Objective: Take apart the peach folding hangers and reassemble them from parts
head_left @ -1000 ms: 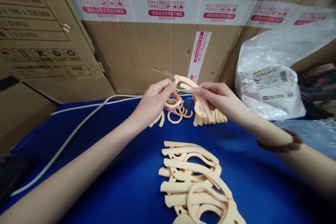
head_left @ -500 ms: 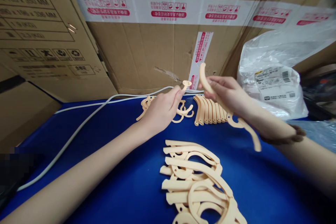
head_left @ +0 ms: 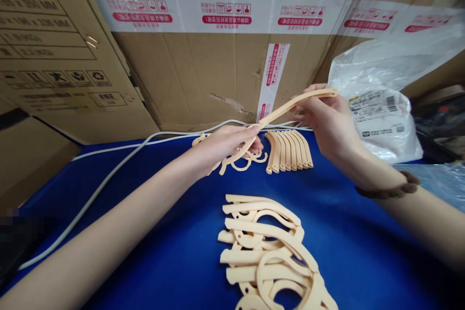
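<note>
A beige plastic folding hanger is held up between both hands. My left hand is closed around its middle, and one curved arm of it slants down past the fingers. My right hand pinches the other arm toward its upper end, the fingers partly behind it. Just below and behind my left hand lie loose beige hanger hooks, partly covered by the hand. Between the hands, on the blue surface, a neat row of curved hanger arms lies side by side.
Nearer to me a pile of folded beige hangers lies on the blue tabletop. A white cable runs along the back and left. Cardboard boxes wall off the back, and a white plastic bag sits at the right.
The hanger has swung from hanging across my right forearm to stretching between both hands. My left hand has turned and now grips its middle. My right hand has shifted slightly right.
</note>
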Demonstrator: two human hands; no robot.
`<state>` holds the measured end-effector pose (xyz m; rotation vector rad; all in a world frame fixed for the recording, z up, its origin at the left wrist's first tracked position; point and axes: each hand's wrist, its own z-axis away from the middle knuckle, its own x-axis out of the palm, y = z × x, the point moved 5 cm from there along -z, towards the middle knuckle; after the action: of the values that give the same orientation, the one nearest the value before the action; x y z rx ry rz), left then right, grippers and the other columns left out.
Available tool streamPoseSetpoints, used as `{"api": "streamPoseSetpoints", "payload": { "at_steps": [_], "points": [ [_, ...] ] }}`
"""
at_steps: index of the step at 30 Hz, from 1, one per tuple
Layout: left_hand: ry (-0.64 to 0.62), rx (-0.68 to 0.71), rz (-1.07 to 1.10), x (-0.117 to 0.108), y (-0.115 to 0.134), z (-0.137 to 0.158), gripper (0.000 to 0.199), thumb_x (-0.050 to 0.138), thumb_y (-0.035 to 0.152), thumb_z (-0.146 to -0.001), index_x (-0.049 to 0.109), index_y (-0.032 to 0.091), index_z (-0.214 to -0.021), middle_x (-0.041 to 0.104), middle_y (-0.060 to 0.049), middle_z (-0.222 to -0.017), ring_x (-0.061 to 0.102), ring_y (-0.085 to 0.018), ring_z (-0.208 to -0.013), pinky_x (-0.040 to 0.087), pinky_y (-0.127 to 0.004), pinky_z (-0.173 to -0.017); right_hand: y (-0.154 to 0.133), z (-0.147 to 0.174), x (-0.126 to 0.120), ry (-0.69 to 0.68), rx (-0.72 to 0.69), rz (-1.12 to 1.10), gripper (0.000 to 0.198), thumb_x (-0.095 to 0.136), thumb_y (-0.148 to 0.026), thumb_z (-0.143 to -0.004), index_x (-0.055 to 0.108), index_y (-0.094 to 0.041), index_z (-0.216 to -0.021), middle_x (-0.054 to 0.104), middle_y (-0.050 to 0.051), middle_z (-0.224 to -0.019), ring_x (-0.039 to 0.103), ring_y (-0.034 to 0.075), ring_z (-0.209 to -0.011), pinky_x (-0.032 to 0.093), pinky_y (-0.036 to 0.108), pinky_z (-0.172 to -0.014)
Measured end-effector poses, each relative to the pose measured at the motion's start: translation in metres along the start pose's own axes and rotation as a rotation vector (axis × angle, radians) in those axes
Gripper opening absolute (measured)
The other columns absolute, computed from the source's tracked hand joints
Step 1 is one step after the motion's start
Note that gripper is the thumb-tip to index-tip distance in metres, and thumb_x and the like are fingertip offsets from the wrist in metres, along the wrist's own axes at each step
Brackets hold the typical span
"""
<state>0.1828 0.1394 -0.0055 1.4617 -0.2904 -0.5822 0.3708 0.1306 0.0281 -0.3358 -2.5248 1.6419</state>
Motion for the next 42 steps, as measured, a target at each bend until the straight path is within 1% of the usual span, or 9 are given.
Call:
{"api": "streamPoseSetpoints", "payload": {
  "at_steps": [4, 10, 15, 20, 23, 28, 33, 38, 42],
  "points": [
    [0.104, -0.008, 0.22, -0.006, 0.013, 0.007, 0.016, 0.045, 0.016, -0.095, 0.058, 0.012, -0.086, 0.062, -0.002, -0.076, 0.051, -0.005, -0.048, 0.039, -0.016, -0.042, -0.014, -0.001, -0.005, -0.045, -0.312, 0.435, 0.012, 0.063, -0.028, -0.08, 0.063, -0.021, -0.09, 0.068, 0.004, -0.088, 0.063, 0.017, -0.077, 0.048, 0.029, -0.066],
    [-0.021, -0.121, 0.18, -0.004, 0.011, 0.014, 0.017, 0.041, 0.022, -0.098, 0.054, 0.016, -0.088, 0.048, 0.004, -0.059, 0.03, -0.001, -0.034, 0.016, -0.013, -0.032, -0.023, 0.021, 0.023, -0.388, -0.812, 1.328, 0.031, 0.041, -0.033, -0.098, 0.068, -0.019, -0.092, 0.068, 0.005, -0.075, 0.062, 0.018, -0.07, 0.034, 0.03, -0.055],
    [0.086, -0.098, 0.054, 0.006, 0.008, 0.014, 0.031, 0.037, 0.037, -0.099, 0.054, 0.017, -0.082, 0.035, 0.008, -0.051, 0.021, -0.003, -0.034, 0.013, -0.016, -0.035, -0.012, 0.034, 0.039, -0.523, -0.722, 1.329, 0.029, 0.034, -0.024, -0.098, 0.061, -0.014, -0.092, 0.066, 0.008, -0.072, 0.06, 0.018, -0.06, 0.027, 0.029, -0.049],
    [0.435, 0.339, -0.445, 0.011, 0.032, 0.03, 0.033, 0.041, 0.036, -0.097, 0.06, 0.018, -0.078, 0.043, 0.004, -0.056, 0.038, -0.009, -0.049, 0.027, -0.021, -0.048, 0.007, 0.021, 0.036, -0.61, -0.147, 0.666, 0.025, 0.034, -0.022, -0.096, 0.055, -0.017, -0.084, 0.055, -0.001, -0.055, 0.05, 0.011, -0.044, 0.034, 0.025, -0.048],
    [0.47, 0.36, -0.546, -0.006, 0.039, 0.028, 0.038, 0.041, 0.041, -0.096, 0.066, 0.019, -0.078, 0.052, 0.002, -0.059, 0.045, -0.011, -0.052, 0.03, -0.023, -0.051, 0.016, 0.003, 0.02, -0.504, 0.093, 0.399, 0.026, 0.033, -0.025, -0.095, 0.056, -0.017, -0.083, 0.049, -0.003, -0.055, 0.044, 0.01, -0.04, 0.033, 0.024, -0.043],
    [0.353, 0.059, -0.695, -0.06, 0.017, 0.002, 0.028, 0.05, 0.034, -0.088, 0.07, 0.016, -0.079, 0.057, 0.001, -0.061, 0.05, -0.012, -0.053, 0.032, -0.024, -0.052, -0.002, -0.018, -0.004, -0.274, -0.14, 0.624, 0.022, 0.046, -0.034, -0.093, 0.059, -0.019, -0.084, 0.05, -0.002, -0.062, 0.048, 0.012, -0.054, 0.035, 0.025, -0.05],
    [0.318, 0.019, -0.968, -0.078, -0.023, -0.001, 0.022, 0.06, 0.036, -0.081, 0.067, 0.016, -0.084, 0.066, -0.004, -0.076, 0.061, -0.02, -0.07, 0.041, -0.028, -0.062, -0.008, -0.003, -0.005, -0.343, -0.342, 0.91, 0.019, 0.053, -0.036, -0.09, 0.062, -0.019, -0.09, 0.07, 0.005, -0.083, 0.064, 0.018, -0.07, 0.044, 0.029, -0.06],
    [0.416, 0.225, -1.196, -0.053, -0.019, 0.011, 0.025, 0.055, 0.029, -0.088, 0.063, 0.014, -0.106, 0.062, -0.013, -0.11, 0.053, -0.03, -0.107, 0.04, -0.041, -0.093, 0.01, 0.036, -0.004, -0.497, -0.774, 1.31, 0.02, 0.045, -0.024, -0.095, 0.063, -0.016, -0.098, 0.071, 0.01, -0.089, 0.067, 0.023, -0.079, 0.046, 0.031, -0.061],
    [0.088, 0.425, -1.21, -0.001, -0.014, 0.013, 0.051, 0.059, 0.045, -0.088, 0.053, 0.014, -0.128, 0.058, -0.011, -0.127, 0.046, -0.028, -0.123, 0.037, -0.041, -0.103, 0.028, 0.058, -0.007, -0.637, -0.915, 1.347, 0.019, 0.042, -0.017, -0.096, 0.061, -0.013, -0.098, 0.071, 0.011, -0.101, 0.067, 0.021, -0.087, 0.049, 0.029, -0.066]
  ]
}}
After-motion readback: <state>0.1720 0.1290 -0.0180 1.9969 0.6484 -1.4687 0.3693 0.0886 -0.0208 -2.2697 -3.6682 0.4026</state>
